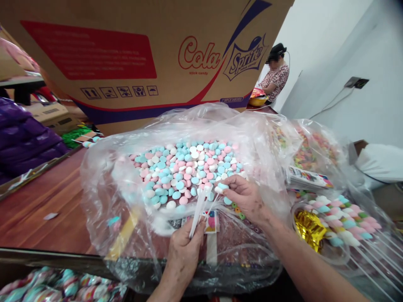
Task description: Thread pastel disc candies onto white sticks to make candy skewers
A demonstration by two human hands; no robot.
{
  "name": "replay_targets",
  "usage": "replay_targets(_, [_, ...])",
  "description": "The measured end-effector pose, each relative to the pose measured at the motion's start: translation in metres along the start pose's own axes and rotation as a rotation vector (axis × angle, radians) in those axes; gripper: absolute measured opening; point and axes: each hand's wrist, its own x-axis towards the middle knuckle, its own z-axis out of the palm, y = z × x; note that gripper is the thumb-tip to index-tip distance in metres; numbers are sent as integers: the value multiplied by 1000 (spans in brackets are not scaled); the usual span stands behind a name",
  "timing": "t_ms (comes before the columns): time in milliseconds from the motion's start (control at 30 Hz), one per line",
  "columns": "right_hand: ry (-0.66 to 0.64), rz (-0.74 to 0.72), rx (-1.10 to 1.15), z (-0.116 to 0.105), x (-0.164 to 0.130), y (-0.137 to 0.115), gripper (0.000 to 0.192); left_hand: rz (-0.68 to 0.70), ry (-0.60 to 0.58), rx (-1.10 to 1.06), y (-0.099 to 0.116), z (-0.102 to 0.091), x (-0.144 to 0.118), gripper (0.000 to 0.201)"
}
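Over the open candy bag (126, 167), left hand (185, 247) clamps white sticks (198, 212) upright while right hand (247, 197) pinches a blue candy (223, 186) onto one tip.

Brown wooden table (40, 209): clear plastic bag of pastel candies (185, 172) at centre, Cola/Sprite cardboard box (141, 54) at far edge, finished candy sticks (343, 218) at right edge.

Left hand (184, 247) low at centre, fingers pinched shut; right hand (247, 197) reaches in from the right, fingertips pinched.
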Motion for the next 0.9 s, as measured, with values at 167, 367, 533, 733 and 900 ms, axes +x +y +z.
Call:
replay_targets(167, [-37,-18,-74,4,-3,2,20,38,-13,65,-2,-2,2,33])
replay_targets(367, [-40,-105,-272,3,-6,-7,19,23,47,44,-2,-2,1,35])
replay_targets(533, [-15,-66,-102,3,-8,-15,18,37,54,-39,-1,-1,-4,34])
replay_targets(733, [82,13,95,4,-1,-5,20,38,38,-39,3,-1,-5,38])
replay_targets(900, [-6,5,-41,-1,-4,-7,20,37,64,3,3,-1,-4,38])
